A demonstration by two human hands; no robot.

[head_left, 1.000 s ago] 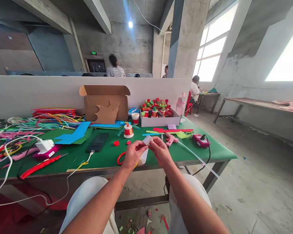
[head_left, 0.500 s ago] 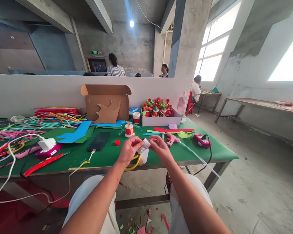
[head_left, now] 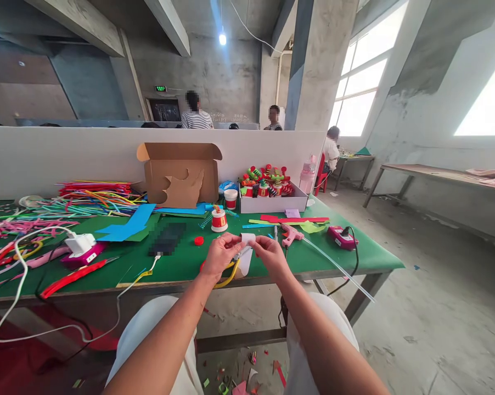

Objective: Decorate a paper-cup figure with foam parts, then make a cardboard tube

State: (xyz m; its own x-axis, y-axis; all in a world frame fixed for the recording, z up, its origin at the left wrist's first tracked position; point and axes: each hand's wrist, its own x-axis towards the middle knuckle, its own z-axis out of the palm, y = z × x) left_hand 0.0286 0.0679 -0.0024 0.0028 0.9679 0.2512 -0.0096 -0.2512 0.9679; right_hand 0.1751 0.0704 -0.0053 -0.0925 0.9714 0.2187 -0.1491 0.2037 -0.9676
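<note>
Since half a second ago the white paper piece (head_left: 246, 238) has turned more upright between the hands, which have drawn slightly closer together. They work just above the near edge of the green table (head_left: 371, 253), with bare cloth to the right before the pink glue gun (head_left: 291, 235). The left hand (head_left: 219, 255) and the right hand (head_left: 269, 253) each pinch the paper with closed fingertips, one at either side. A yellow strip (head_left: 226, 278) curls beneath the left hand.
</note>
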